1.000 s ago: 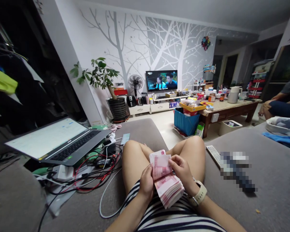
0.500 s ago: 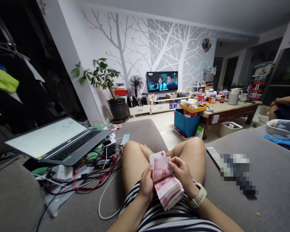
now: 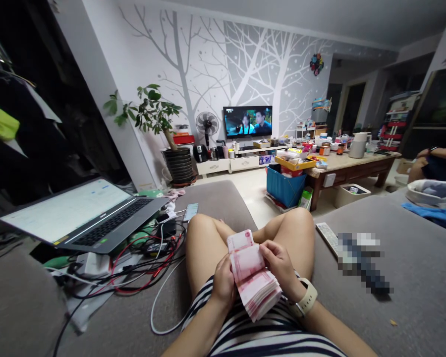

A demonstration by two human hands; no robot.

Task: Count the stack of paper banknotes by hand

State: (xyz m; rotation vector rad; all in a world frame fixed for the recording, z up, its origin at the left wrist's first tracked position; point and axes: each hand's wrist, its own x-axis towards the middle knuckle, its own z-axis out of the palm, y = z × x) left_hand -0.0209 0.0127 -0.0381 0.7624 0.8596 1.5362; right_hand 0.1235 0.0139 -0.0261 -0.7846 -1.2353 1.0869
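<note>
A thick stack of reddish-pink banknotes (image 3: 258, 292) is held over my lap, its near ends fanned apart. My left hand (image 3: 224, 281) grips the stack along its left side, fingers hidden behind the notes. With thumb and fingertips pinched together, my right hand (image 3: 278, 263) holds the upper right edge of a banknote (image 3: 246, 260) that is folded up from the stack. Behind it, the far end of the notes sticks up between my knees. A pale watch (image 3: 305, 299) is strapped round my right wrist.
On the sofa to my left lie an open laptop (image 3: 107, 218), tangled cables (image 3: 152, 267) and a phone (image 3: 191, 212). A white remote control (image 3: 327, 237) and blurred-out items lie to the right. Ahead stand a cluttered coffee table (image 3: 342, 166) and a blue bin (image 3: 285, 188). Another person's arm (image 3: 444, 152) shows far right.
The raised banknote has moved slightly down, so more of the notes' far end shows behind it. Both hands keep their hold. The view has shifted a little.
</note>
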